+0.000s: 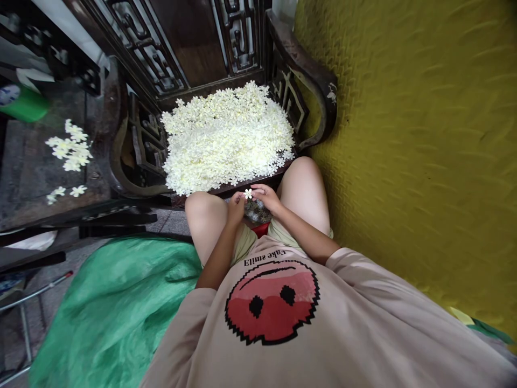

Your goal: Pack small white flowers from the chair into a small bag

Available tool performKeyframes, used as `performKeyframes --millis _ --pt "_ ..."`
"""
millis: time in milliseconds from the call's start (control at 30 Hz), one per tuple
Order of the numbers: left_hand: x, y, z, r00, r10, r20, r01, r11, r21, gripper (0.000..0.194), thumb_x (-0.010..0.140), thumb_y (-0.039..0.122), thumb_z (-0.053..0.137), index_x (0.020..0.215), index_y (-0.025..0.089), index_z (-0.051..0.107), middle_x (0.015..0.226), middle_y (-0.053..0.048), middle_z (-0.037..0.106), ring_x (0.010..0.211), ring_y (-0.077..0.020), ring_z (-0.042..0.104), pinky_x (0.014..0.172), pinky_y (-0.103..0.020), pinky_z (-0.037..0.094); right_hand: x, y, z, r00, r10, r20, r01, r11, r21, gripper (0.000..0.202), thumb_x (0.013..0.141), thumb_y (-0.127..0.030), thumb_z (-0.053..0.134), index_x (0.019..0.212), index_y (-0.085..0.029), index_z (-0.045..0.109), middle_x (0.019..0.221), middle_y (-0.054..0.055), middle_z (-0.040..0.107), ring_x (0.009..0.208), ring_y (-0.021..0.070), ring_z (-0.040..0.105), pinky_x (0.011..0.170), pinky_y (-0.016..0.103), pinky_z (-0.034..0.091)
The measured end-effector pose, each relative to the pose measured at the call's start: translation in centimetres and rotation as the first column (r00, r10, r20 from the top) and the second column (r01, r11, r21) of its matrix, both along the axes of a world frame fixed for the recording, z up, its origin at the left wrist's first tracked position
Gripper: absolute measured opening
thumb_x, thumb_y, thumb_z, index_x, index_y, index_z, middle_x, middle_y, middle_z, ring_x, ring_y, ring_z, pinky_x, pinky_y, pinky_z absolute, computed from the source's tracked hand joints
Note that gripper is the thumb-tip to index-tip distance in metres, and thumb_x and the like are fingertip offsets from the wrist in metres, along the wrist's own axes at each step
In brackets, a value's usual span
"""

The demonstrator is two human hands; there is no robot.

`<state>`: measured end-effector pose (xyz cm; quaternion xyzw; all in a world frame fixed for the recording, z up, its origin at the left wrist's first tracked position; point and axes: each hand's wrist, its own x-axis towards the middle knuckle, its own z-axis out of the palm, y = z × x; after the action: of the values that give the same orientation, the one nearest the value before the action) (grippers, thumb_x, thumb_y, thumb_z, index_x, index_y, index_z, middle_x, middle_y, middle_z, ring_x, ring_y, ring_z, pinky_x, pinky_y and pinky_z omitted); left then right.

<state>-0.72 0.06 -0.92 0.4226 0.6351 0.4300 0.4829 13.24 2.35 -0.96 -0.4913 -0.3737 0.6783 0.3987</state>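
Note:
Between my knees, a single white flower [247, 193] shows at the fingertips of both hands. My left hand [237, 205] has its fingers pinched at the flower's left side. From the right, my right hand [265, 196] reaches in with its fingertips closed at the flower's other edge. A thick pile of white flowers [230, 140] covers the seat of the dark carved wooden chair [194, 43] just beyond my hands. Beneath the hands lies something dark and shiny that I cannot make out.
On the dark wooden table [24, 161] at left are a few white flower clusters [70, 148] and a green container [28, 103]. A green plastic sheet or bag [121, 307] lies at lower left, near a metal frame [26, 334]. A yellow textured surface [412, 161] rises at right.

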Motion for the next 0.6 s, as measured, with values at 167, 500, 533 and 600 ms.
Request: performKeyframes --millis 167,500,533,600 --pt "-0.4 0.6 -0.9 0.978 -0.021 0.210 0.048 0.991 -0.124 0.021 0.071 0.039 0.057 0.068 0.018 0.056 0.059 0.001 0.056 0.058 -0.0125 0.053 0.060 -0.026 0.044 0.3 0.0 0.6 0.991 0.081 -0.110 -0.094 0.988 -0.119 0.042 0.061 -0.040 0.076 0.096 -0.018 0.068 0.085 0.003 0.070 0.069 0.0116 0.060 0.064 0.023 0.043" --pt "0.4 -0.5 1.0 1.000 0.019 0.008 -0.020 0.993 0.113 0.023 0.070 0.024 0.056 0.093 0.020 0.056 0.072 0.002 0.058 0.067 -0.0117 0.055 0.068 -0.025 0.045 0.0 0.0 1.6 0.981 0.068 -0.184 -0.091 0.988 -0.121 0.040 0.053 -0.040 0.081 0.083 -0.017 0.069 0.075 0.001 0.070 0.063 0.0094 0.060 0.063 0.022 0.046" --pt "0.4 -0.6 1.3 0.999 0.029 -0.034 -0.024 0.990 0.140 0.023 0.070 0.023 0.056 0.093 0.020 0.056 0.073 0.002 0.058 0.068 -0.0123 0.055 0.069 -0.026 0.045 0.0 0.0 1.7 0.978 0.064 -0.201 -0.091 0.988 -0.125 0.040 0.051 -0.039 0.082 0.081 -0.017 0.068 0.075 0.002 0.070 0.064 0.0100 0.061 0.066 0.023 0.048" --pt "0.4 -0.8 1.8 0.990 0.036 -0.134 -0.012 0.984 0.176 0.018 0.071 0.021 0.055 0.089 0.021 0.057 0.077 0.000 0.060 0.073 -0.0137 0.056 0.072 -0.027 0.045 -0.1 -0.1 1.8 0.971 0.062 -0.230 -0.094 0.987 -0.132 0.041 0.049 -0.039 0.083 0.079 -0.017 0.068 0.076 0.002 0.071 0.067 0.0116 0.063 0.072 0.026 0.050"
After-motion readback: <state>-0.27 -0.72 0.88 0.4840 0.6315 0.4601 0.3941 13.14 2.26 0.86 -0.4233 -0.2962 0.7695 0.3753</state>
